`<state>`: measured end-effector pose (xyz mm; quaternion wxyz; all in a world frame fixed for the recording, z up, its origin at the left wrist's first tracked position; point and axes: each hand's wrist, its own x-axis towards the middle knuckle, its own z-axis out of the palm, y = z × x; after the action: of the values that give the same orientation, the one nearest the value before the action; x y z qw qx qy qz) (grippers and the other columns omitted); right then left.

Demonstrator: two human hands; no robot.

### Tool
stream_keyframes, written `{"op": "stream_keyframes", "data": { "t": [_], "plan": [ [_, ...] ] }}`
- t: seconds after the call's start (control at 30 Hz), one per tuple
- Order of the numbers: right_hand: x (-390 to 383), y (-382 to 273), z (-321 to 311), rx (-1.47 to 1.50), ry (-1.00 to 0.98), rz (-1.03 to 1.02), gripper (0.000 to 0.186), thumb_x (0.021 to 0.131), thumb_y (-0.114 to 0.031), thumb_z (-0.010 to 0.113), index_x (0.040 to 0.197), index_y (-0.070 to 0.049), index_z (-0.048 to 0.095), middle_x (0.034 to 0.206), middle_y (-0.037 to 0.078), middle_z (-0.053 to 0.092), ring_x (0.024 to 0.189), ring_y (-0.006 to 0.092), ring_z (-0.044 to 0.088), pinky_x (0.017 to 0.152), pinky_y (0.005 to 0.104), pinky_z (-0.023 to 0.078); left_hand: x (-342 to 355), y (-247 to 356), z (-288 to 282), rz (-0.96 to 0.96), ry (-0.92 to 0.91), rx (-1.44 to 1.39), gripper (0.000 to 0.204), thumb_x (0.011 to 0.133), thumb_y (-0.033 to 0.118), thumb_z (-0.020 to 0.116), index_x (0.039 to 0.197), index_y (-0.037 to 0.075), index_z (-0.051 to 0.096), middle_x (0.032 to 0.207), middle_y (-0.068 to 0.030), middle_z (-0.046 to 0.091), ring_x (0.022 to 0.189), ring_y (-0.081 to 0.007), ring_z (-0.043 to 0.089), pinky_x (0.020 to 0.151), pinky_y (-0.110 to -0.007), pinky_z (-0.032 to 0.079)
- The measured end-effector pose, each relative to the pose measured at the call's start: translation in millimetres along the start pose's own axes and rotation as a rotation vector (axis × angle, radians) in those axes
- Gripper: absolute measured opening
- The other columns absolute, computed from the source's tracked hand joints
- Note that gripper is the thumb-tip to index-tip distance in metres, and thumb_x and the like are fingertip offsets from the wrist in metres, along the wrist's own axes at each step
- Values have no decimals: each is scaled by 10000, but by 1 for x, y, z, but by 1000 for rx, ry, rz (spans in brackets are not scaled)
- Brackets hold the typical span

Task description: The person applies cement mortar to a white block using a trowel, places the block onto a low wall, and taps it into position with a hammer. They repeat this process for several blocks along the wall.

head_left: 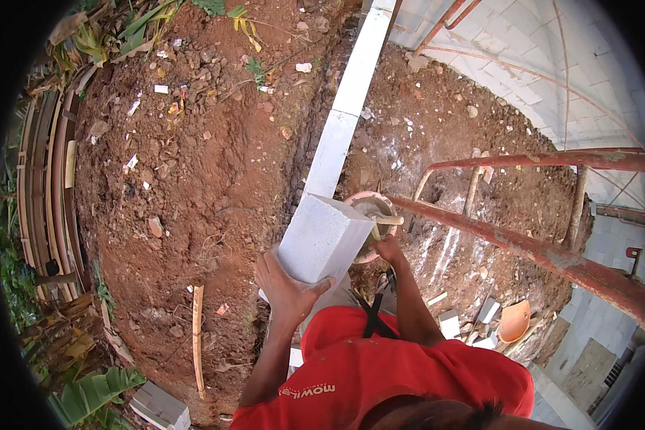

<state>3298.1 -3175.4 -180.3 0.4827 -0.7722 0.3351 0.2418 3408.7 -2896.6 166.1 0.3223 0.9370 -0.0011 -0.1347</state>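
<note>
My left hand (290,283) grips the lower end of a light grey block (321,236), which is raised at the near end of a row of white blocks (349,97). Just right of the block, my right hand (388,251) is closed on a pale tool handle at a round pinkish bucket (362,198) of grey mix. The tool's working end is too unclear to name. The block partly hides the bucket and the wall under it.
Red-brown soil surrounds the wall. Red steel scaffolding (523,251) stands at the right before a white block wall (523,43). Stacked planks (46,193) line the left. Block offcuts and an orange container (514,320) lie lower right, grey blocks (158,408) lower left.
</note>
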Motion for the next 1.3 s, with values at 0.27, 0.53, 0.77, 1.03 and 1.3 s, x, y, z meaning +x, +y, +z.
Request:
{"op": "stream_keyframes", "data": {
  "t": [0.27,0.53,0.77,1.03,1.3],
  "plan": [
    [30,-102,-47,36,23,-141,342,870,-295,730,933,38,778,708,157,734,712,231,728,635,405,540,-13,42,-31,31,-39,-73,1061,507,381,1000,1345,21,458,1217,-189,468,1194,-387,451,1032,-543,362],
    [90,-99,-103,-78,48,-215,557,790,-438,787,951,93,741,875,249,757,809,346,758,701,440,576,8,103,-64,28,-11,-249,1117,511,392,1020,1383,34,419,1240,-172,461,1184,-348,484,1011,-527,414],
    [119,-168,-159,62,282,-114,619,788,-378,771,1021,186,670,890,293,735,852,394,741,722,421,558,55,134,-92,23,233,-408,1142,498,329,1047,1393,35,402,1255,-148,453,1190,-297,498,999,-485,444],
    [168,-175,-210,305,248,66,557,861,-366,703,1032,162,662,1065,243,672,931,275,644,812,418,512,167,147,-70,8,354,-217,1142,520,361,1033,1417,20,414,1305,-170,423,1234,-331,446,1060,-524,369],
    [205,-163,-259,798,354,226,454,847,-277,673,1069,119,676,967,154,688,830,252,669,715,400,526,310,171,-8,33,249,26,1127,492,383,1015,1398,25,449,1295,-198,476,1237,-388,439,1072,-543,344]
  ]
}}
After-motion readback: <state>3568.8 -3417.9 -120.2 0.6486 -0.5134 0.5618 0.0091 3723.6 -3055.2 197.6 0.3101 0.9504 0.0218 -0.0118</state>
